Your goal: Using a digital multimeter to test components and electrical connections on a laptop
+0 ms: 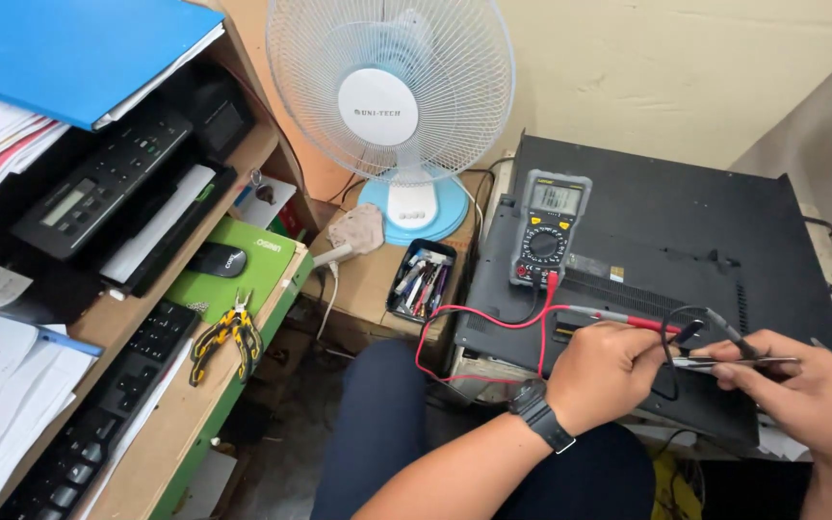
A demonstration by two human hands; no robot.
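From the head view, I see my left hand [601, 371] closed around the red probe [628, 321], its long axis running nearly level, tip pointing right toward my other fingers. My right hand [806, 390] pinches a thin metal tool [739, 362], perhaps tweezers, lying level with its tip pointing left; the black probe [724, 327] slants down just above those fingers, though I cannot tell whether they grip it. The tips meet in the gap between the two hands.

Past my left fingers, red and black leads run up to the multimeter [548, 226], which lies on the black case [686, 231], its long axis pointing away from me. The case's front edge sits just under my knuckles. Open case top stretches beyond my right fingers; left of my wrist, a pen tray [422, 279] and fan [392, 106] crowd the table [363, 279].
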